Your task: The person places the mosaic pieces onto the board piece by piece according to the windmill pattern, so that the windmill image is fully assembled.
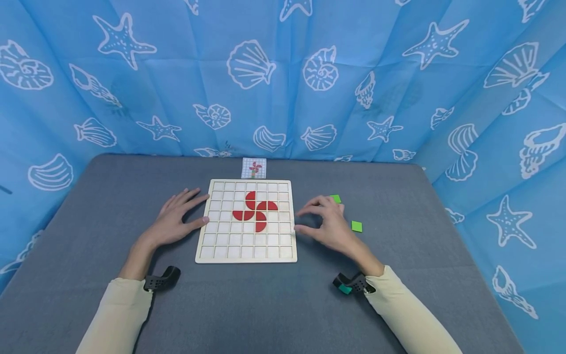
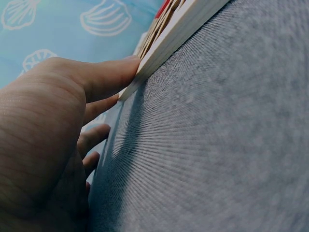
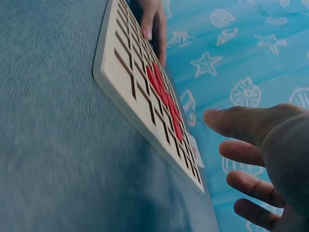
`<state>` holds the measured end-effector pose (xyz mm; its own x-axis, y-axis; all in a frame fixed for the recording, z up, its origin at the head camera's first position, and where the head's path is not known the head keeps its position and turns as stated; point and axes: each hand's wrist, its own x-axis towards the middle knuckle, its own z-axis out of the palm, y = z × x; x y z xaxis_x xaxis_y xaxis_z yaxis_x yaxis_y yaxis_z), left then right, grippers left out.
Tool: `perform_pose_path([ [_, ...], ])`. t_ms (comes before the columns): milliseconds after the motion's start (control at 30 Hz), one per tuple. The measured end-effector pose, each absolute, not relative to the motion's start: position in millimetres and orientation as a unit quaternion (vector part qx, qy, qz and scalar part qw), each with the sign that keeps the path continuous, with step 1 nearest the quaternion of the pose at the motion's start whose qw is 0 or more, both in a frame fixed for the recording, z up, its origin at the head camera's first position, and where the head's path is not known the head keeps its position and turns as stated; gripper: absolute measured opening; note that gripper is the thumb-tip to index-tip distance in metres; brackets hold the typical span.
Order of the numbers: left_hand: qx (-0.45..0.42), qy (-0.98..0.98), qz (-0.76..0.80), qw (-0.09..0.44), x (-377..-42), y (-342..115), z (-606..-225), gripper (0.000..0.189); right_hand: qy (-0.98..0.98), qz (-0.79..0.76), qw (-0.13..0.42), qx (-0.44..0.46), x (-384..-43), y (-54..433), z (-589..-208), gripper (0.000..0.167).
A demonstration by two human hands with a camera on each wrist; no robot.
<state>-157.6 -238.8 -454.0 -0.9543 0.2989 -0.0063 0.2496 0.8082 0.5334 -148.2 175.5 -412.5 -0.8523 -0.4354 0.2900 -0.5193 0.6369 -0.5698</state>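
Note:
A pale wooden grid board [image 1: 245, 261] lies on the grey table. Several red quarter-circle pieces [image 1: 261, 226] form a pinwheel in its cells. At the board's left edge is my left hand [image 1: 172, 220], fingers spread, with thumb and index fingertip touching the rim; the left wrist view shows the thumb [image 2: 113, 77] against the board's side. My right hand [image 1: 329, 222] hovers beside the right edge, fingers loosely bent and nothing visible between them. One green square [image 1: 336, 198] is partly hidden behind that hand, and another green square [image 1: 356, 226] lies to its right.
Behind the board stands a small card [image 1: 247, 173] printed with a grid, a red pinwheel and a green-brown stem. A blue curtain [image 1: 283, 108] with white shells and starfish hangs along the table's back and right side. Each wrist carries a black camera band.

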Motion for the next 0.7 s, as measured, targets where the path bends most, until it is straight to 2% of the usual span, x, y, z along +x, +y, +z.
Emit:
perform_pose_path([
  [700,0.148,0.949,0.277,0.034,-156,-236,-454,0.072,-0.91,0.343,0.078,0.219,-150,230,-418,0.031],
])
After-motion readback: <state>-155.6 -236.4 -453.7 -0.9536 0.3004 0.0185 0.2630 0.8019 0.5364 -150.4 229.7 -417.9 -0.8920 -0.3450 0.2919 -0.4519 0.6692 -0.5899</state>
